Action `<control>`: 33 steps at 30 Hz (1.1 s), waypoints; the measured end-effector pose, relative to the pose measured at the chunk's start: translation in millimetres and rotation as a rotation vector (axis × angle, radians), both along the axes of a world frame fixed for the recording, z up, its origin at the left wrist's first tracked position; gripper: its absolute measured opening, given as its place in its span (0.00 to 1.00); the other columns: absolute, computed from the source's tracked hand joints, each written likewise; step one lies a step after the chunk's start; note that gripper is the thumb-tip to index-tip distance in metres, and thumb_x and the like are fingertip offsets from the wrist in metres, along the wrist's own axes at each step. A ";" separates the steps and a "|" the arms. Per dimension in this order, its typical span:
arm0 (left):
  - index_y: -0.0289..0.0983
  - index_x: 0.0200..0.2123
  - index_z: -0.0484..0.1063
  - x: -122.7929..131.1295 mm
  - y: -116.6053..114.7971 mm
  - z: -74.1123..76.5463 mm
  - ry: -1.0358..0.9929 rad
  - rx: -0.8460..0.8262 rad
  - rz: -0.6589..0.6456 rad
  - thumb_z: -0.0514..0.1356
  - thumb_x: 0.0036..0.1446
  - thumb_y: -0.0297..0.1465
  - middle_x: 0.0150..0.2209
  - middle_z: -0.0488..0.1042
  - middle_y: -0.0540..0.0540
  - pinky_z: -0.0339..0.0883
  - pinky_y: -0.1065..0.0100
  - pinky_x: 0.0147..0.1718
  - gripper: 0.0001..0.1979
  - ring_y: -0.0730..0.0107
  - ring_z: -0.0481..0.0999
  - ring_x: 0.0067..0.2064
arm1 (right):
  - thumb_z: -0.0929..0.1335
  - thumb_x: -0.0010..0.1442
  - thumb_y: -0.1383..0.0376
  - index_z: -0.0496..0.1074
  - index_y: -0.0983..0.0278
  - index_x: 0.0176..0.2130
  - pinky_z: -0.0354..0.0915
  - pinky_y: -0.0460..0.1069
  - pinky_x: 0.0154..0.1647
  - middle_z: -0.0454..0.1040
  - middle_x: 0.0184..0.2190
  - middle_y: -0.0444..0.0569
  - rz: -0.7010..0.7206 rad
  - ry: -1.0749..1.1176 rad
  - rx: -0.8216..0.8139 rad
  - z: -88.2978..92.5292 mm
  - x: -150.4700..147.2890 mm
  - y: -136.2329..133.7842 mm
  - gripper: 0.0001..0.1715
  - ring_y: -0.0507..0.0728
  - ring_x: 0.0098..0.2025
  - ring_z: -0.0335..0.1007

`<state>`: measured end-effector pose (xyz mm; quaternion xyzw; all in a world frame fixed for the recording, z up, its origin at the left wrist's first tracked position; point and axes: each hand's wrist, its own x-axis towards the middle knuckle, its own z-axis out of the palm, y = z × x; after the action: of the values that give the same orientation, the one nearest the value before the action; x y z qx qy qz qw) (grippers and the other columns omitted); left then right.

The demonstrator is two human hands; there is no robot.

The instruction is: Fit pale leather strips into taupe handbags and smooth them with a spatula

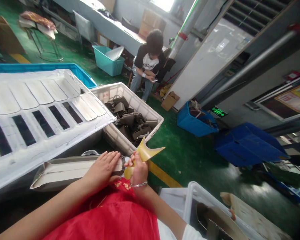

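My right hand (140, 171) is closed around a yellow tool (148, 152) with a flared, crescent-cut upper end; a rounded yellow part shows below the fingers. Beside it, my left hand (102, 168) lies across the right end of a long grey piece with a white inner panel (65, 173), fingers over the top and thumb at the near side, gripping it. The piece rests above my lap, by my red apron (115, 216). What lies between the two hands is partly hidden.
A white crate (150, 130) of dark grey folded pieces stands ahead. At left is a white-covered table (90, 130) with pale strips and dark slots. Another white bin (190, 196) is at lower right. A seated person (148, 63) holds a phone. Blue bins (195, 121) stand right.
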<state>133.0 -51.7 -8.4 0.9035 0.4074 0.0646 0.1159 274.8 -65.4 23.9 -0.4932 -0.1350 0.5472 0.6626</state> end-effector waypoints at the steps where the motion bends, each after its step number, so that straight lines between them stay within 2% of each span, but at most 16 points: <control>1: 0.28 0.59 0.57 -0.2 0.4 -0.8 0.002 0.003 -0.001 0.59 0.50 0.48 0.59 0.61 0.33 0.50 0.54 0.58 0.40 0.53 0.60 0.60 | 0.69 0.50 0.55 0.64 0.64 0.33 0.59 0.43 0.18 0.57 0.20 0.35 -0.005 -0.005 0.009 -3.8 -4.0 2.0 0.17 0.44 0.17 0.50; 5: 0.29 0.58 0.58 -1.7 0.6 -2.7 -0.021 0.013 0.002 0.59 0.50 0.48 0.58 0.62 0.33 0.50 0.55 0.58 0.39 0.53 0.61 0.59 | 0.69 0.50 0.53 0.64 0.64 0.34 0.50 0.41 0.14 0.56 0.19 0.35 0.014 -0.040 0.023 -14.6 -8.1 8.9 0.19 0.43 0.16 0.46; 10: 0.29 0.58 0.58 -2.3 0.7 -2.1 -0.094 0.022 0.011 0.59 0.51 0.47 0.57 0.64 0.33 0.50 0.54 0.58 0.37 0.52 0.61 0.58 | 0.69 0.49 0.49 0.64 0.65 0.34 0.47 0.40 0.12 0.55 0.18 0.34 0.004 -0.092 -0.033 -18.4 -7.9 14.2 0.23 0.43 0.15 0.45; 14: 0.29 0.58 0.59 -2.4 4.5 0.8 -0.100 0.036 0.006 0.58 0.53 0.45 0.56 0.64 0.33 0.52 0.55 0.57 0.35 0.52 0.61 0.57 | 0.68 0.49 0.48 0.64 0.65 0.35 0.44 0.41 0.12 0.53 0.15 0.32 -0.009 -0.124 0.021 -21.5 -14.3 17.7 0.24 0.43 0.13 0.43; 19: 0.29 0.58 0.59 -0.4 2.2 3.7 -0.111 0.050 0.005 0.58 0.52 0.45 0.56 0.64 0.33 0.54 0.54 0.56 0.35 0.51 0.62 0.56 | 0.69 0.48 0.50 0.64 0.65 0.35 0.46 0.41 0.11 0.54 0.14 0.32 0.002 -0.086 0.019 -21.1 -9.9 17.8 0.23 0.44 0.13 0.45; 25: 0.30 0.57 0.59 -0.1 -4.5 8.8 -0.131 0.012 0.013 0.58 0.53 0.42 0.56 0.64 0.34 0.54 0.54 0.56 0.33 0.53 0.62 0.56 | 0.69 0.48 0.57 0.62 0.64 0.32 0.48 0.41 0.13 0.55 0.17 0.33 -0.110 0.064 -0.003 -15.2 7.0 5.2 0.17 0.43 0.14 0.46; 33: 0.31 0.56 0.61 -1.4 -5.0 14.7 -0.146 -0.015 0.024 0.60 0.51 0.40 0.55 0.65 0.34 0.54 0.54 0.56 0.32 0.52 0.62 0.56 | 0.69 0.48 0.55 0.61 0.64 0.32 0.50 0.41 0.13 0.54 0.17 0.33 -0.115 0.000 -0.022 -18.5 -13.2 0.8 0.18 0.44 0.14 0.47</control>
<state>131.6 -56.7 6.3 0.8906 0.4092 0.1288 0.1512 261.6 -64.6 5.4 -0.5074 -0.1004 0.5098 0.6874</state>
